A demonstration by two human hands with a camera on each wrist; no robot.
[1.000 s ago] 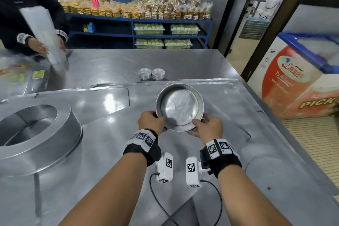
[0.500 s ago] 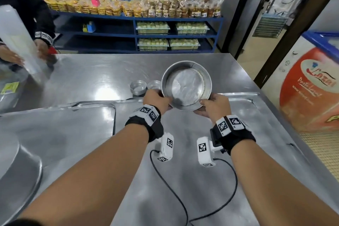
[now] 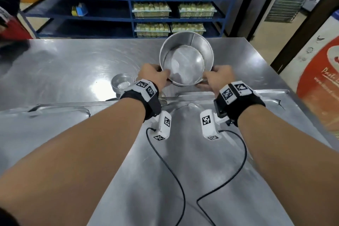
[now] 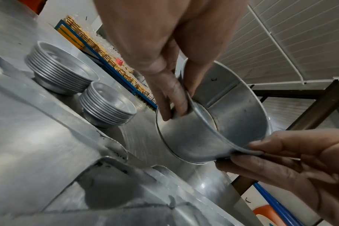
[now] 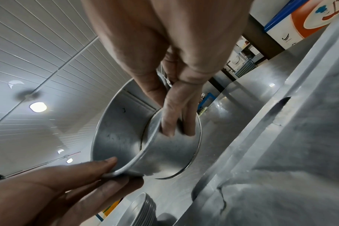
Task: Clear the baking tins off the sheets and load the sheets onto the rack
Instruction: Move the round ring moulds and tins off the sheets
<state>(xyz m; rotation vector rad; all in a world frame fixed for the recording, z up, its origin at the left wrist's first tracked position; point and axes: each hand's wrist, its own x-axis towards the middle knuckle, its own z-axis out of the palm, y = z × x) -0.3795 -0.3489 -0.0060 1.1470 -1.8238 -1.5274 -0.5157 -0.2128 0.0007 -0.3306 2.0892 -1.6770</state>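
Since earlier: round tin (image 3: 186, 63) carried farther out over the bench (image 3: 73, 64), past the sheet's far rim; both hands keep their grip on it.
Head view, hands: left hand (image 3: 153, 76) and right hand (image 3: 218, 78) each pinch the near rim of the tin, one on either side, fingers curled.
Head view, tin: tilted, open side toward the camera, held above the bench beyond the baking sheet (image 3: 192, 161).
Head view, small tins: a stack of small tins (image 3: 122, 84) stands on the bench just left of the left hand.
Head view, background: blue shelf (image 3: 128, 9) with packed goods behind the bench.
Left wrist view: left thumb inside the tin wall, fingers outside; right fingers clamp the opposite rim; two stacks of small tins side by side on the bench.
Right wrist view: right fingers lie on the tin's outer wall, thumb over the rim; whether the tin's base touches the bench I cannot tell.
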